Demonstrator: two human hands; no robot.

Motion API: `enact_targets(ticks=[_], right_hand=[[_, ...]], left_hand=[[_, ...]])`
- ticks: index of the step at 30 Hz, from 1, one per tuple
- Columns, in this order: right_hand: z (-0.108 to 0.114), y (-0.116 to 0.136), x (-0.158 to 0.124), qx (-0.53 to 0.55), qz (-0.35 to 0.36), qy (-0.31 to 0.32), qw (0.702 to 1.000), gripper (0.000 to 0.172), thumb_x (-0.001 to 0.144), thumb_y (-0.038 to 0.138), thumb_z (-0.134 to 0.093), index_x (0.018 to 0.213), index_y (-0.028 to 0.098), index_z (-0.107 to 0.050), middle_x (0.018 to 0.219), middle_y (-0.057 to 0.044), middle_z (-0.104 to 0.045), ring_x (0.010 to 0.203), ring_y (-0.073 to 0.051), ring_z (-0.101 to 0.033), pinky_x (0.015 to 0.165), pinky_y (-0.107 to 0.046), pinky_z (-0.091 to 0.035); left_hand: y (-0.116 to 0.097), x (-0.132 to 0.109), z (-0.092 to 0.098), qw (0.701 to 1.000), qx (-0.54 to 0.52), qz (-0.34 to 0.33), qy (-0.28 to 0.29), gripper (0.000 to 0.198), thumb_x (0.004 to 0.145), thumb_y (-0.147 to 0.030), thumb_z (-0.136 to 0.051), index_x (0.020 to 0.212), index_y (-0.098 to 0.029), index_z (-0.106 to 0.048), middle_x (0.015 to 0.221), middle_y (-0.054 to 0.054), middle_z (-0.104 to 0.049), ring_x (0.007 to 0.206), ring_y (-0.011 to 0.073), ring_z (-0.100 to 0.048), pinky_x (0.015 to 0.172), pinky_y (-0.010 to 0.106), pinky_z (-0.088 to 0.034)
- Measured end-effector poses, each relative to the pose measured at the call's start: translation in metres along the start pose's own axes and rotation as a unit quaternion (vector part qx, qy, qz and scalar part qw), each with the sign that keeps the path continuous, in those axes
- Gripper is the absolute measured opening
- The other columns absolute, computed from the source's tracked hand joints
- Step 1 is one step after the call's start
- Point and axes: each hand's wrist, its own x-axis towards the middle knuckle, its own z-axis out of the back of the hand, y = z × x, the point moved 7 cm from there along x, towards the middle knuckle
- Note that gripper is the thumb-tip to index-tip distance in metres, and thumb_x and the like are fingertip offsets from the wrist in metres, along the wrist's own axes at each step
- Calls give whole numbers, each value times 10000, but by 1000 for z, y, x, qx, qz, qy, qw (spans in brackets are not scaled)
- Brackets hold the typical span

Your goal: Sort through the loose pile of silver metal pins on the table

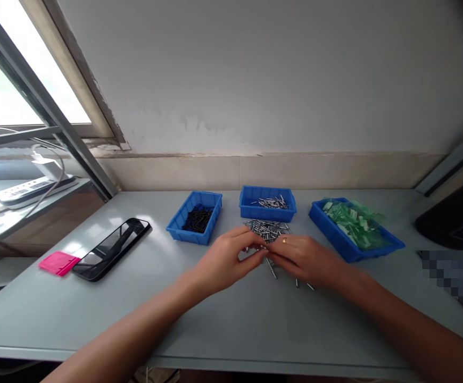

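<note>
My left hand [231, 258] is closed in a pinch, its thumb and forefinger meeting the fingertips of my right hand [305, 258]. A ring is on one finger of the right hand, whose fingers are also pressed together. Whatever lies between the fingertips is too small to make out. Just behind and partly under both hands is a loose pile of slim silver metal pins [266, 227], nail-like in shape. A few stray pins stick out below the right hand. More silver pins [273, 202] lie in the blue bin [267, 214] behind the pile.
Left of the pile, another blue bin [171, 229] holds dark screw-like pieces [198, 219]. A third blue bin [345, 250] at right contains green plastic bags [357, 223]. A phone [112, 249] and a pink item [58, 263] lie at left. A black object [455, 218] stands far right.
</note>
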Motion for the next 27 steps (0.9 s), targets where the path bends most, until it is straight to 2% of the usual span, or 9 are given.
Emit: enact_targets(ticks=[4, 7, 10, 12, 17, 21, 27], right_hand=[[3, 1, 0, -5, -2, -21, 1000, 230, 929, 243, -394, 878, 165, -604, 745, -40, -642, 680, -152, -589, 616, -276, -438], [12, -7, -2, 5, -35, -52, 998, 201, 916, 251, -423, 1024, 177, -576, 806, -38, -657, 728, -157, -604, 654, -284, -454], [15, -7, -3, 20, -21, -63, 998, 272, 916, 226, -409, 1168, 190, -505, 860, -36, -658, 753, -153, -604, 664, -284, -465], [13, -3, -3, 24, 3, -53, 998, 295, 918, 206, -393, 1197, 193, -489, 857, -37, -652, 760, -156, -599, 662, -287, -469], [11, -1, -4, 10, 25, -70, 997, 241, 922, 212, -396, 1091, 186, -567, 808, -42, -646, 724, -155, -593, 666, -293, -477], [13, -4, -3, 8, 15, -80, 997, 214, 924, 229, -410, 1040, 176, -583, 789, -42, -645, 715, -153, -588, 662, -292, -466], [12, 1, -1, 9, 8, -63, 998, 199, 925, 241, -414, 967, 166, -594, 734, -32, -622, 677, -149, -568, 619, -276, -437]], left_hand=[[6, 0, -4, 996, -74, 58, 14, 132, 878, -241, -482, 935, -175, -581, 913, 25, -630, 774, 118, -582, 668, 237, -489], [10, 1, -5, 989, -115, 88, 16, 110, 877, -227, -477, 923, -169, -558, 875, 13, -640, 757, 109, -594, 685, 238, -491], [10, 1, -8, 989, -102, 93, 45, 115, 874, -252, -489, 848, -166, -561, 747, -4, -617, 690, 108, -574, 597, 219, -462], [10, 2, -8, 991, -78, 91, 56, 162, 875, -293, -492, 815, -165, -572, 698, -7, -597, 651, 109, -547, 553, 216, -436], [13, 2, -7, 992, -77, 89, 49, 160, 873, -296, -501, 881, -168, -597, 749, 5, -628, 686, 119, -560, 600, 233, -447], [14, 2, -6, 991, -89, 92, 31, 163, 866, -307, -518, 896, -169, -600, 763, 7, -633, 690, 120, -567, 615, 235, -460], [12, 3, -3, 992, -96, 87, -1, 129, 855, -278, -529, 854, -167, -595, 836, 21, -635, 753, 122, -586, 677, 239, -500]])
